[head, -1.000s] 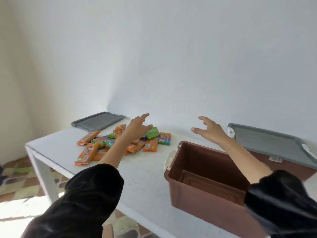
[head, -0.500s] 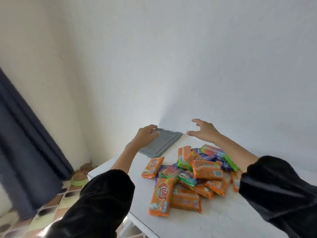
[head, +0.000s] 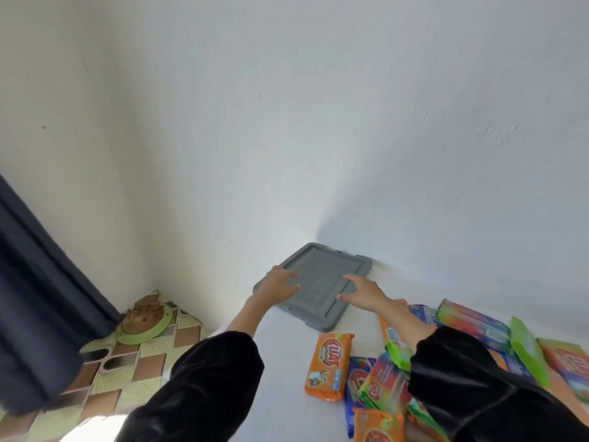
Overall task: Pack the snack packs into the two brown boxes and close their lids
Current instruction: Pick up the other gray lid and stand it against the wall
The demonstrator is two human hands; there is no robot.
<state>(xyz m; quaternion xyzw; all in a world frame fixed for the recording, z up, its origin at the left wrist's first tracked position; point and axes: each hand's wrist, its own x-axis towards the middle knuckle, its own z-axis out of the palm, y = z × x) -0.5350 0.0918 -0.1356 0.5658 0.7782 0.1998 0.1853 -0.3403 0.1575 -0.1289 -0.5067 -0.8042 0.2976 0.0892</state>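
Note:
A grey box lid (head: 322,280) lies on the white table (head: 287,355) near the wall corner. My left hand (head: 280,284) clasps its left edge, fingers lying on top. On the lid's right edge, my right hand (head: 363,293) holds it the same way. A pile of snack packs (head: 385,387) in orange, green and blue wrappers lies at the lower right, partly under my right sleeve. One orange pack (head: 328,365) sits alone at the pile's left side. Neither brown box is in view.
The white wall (head: 382,154) rises right behind the lid. The table's left edge drops to a patterned tile floor (head: 105,378) with a green-rimmed dish (head: 145,320) in the corner. A dark curtain (head: 35,298) hangs at the far left.
The view has swung left, away from the open brown box. My left hand reached the lid first, and then my right hand came down onto its right edge.

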